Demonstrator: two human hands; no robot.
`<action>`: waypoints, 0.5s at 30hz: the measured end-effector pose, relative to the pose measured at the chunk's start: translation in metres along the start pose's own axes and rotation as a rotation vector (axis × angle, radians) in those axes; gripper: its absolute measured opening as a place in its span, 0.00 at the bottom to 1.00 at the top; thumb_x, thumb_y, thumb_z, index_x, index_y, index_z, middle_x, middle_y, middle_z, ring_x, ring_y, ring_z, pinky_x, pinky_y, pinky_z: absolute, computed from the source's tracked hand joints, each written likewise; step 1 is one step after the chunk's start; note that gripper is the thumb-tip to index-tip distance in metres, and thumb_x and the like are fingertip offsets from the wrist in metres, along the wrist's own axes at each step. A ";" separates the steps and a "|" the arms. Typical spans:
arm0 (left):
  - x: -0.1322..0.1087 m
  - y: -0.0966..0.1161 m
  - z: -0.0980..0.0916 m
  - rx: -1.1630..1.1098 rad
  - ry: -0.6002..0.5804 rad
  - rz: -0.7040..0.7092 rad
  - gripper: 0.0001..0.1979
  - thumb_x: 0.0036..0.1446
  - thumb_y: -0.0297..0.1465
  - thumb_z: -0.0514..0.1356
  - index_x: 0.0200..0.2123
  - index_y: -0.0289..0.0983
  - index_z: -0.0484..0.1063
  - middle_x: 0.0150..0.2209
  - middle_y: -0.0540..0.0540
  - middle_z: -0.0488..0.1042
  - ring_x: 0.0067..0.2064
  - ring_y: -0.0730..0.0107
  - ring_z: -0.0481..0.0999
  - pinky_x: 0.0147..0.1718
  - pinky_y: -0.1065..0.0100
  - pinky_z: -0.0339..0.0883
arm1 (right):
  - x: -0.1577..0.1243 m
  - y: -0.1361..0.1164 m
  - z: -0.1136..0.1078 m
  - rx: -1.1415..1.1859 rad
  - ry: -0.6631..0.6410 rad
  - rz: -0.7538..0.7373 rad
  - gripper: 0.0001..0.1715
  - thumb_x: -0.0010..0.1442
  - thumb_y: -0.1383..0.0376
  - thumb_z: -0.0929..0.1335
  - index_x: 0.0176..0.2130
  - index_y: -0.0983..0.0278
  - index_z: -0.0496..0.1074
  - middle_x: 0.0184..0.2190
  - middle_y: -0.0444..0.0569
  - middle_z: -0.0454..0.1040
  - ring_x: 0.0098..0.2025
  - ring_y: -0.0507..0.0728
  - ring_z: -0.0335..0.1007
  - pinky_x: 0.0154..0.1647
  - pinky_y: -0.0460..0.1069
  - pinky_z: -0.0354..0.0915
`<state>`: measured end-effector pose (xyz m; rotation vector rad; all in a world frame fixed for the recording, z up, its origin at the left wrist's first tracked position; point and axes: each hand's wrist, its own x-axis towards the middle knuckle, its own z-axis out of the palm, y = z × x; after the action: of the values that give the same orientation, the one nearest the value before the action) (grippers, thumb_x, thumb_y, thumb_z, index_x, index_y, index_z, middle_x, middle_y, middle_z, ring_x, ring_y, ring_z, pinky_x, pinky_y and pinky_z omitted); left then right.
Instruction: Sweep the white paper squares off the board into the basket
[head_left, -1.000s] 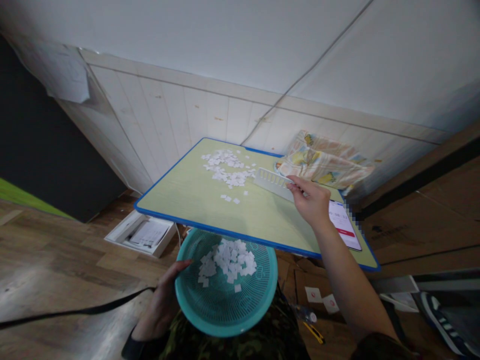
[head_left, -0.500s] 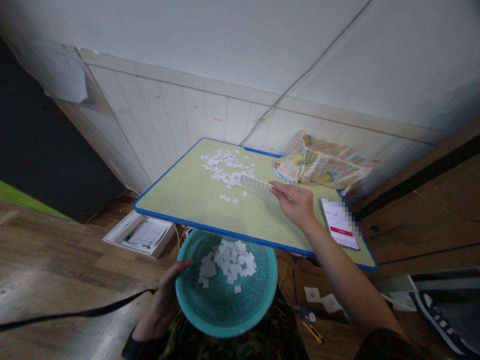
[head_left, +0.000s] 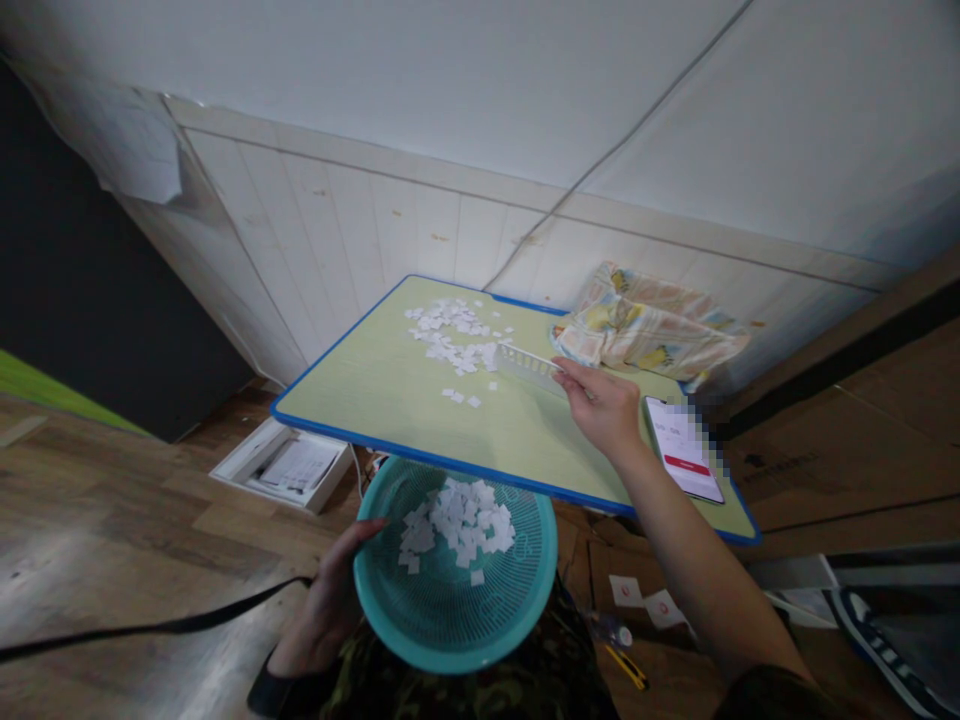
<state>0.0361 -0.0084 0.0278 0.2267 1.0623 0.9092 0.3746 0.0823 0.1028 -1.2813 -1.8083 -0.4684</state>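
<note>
My right hand (head_left: 604, 408) pinches the end of a white slotted plastic strip (head_left: 526, 362) that lies on a yellow-green tabletop with a blue rim (head_left: 360, 436). The strip's far end touches a scatter of small white paper squares (head_left: 450, 335) on the table. My left hand (head_left: 330, 605) grips the left rim of a teal plastic basket (head_left: 390, 610) held below the table's near edge. A heap of the same white squares (head_left: 457, 525) lies inside the basket.
A folded patterned cloth (head_left: 649, 330) lies at the table's back right, and a phone (head_left: 684, 450) with a lit screen sits by my right wrist. On the wooden floor are a white box (head_left: 281, 465), a black strap (head_left: 150, 625), paper scraps and a yellow cutter (head_left: 628, 668).
My right hand slid the white strip left into the scattered squares, then drew back slightly to the right. The left hand and basket stayed where they were.
</note>
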 end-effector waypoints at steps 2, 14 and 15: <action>-0.001 0.000 0.000 -0.011 0.008 0.001 0.08 0.53 0.24 0.60 0.26 0.31 0.79 0.24 0.41 0.83 0.24 0.61 0.80 0.27 0.64 0.75 | 0.000 0.001 -0.001 -0.045 0.009 -0.004 0.14 0.61 0.66 0.67 0.46 0.58 0.77 0.39 0.47 0.80 0.36 0.54 0.79 0.37 0.47 0.71; 0.000 -0.001 0.000 -0.030 0.010 -0.006 0.09 0.54 0.24 0.59 0.27 0.30 0.80 0.23 0.42 0.82 0.22 0.63 0.79 0.26 0.64 0.75 | -0.001 -0.001 -0.001 -0.040 0.030 -0.047 0.12 0.60 0.67 0.68 0.45 0.60 0.77 0.39 0.47 0.81 0.36 0.53 0.78 0.38 0.46 0.71; -0.001 -0.001 0.001 -0.041 0.014 -0.006 0.09 0.54 0.24 0.59 0.27 0.30 0.80 0.23 0.42 0.82 0.22 0.63 0.79 0.25 0.64 0.75 | -0.001 0.000 -0.001 -0.038 0.029 -0.052 0.12 0.60 0.67 0.68 0.44 0.59 0.77 0.38 0.47 0.81 0.36 0.53 0.79 0.38 0.46 0.72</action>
<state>0.0372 -0.0094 0.0279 0.1832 1.0561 0.9276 0.3748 0.0808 0.1022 -1.2496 -1.8193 -0.5498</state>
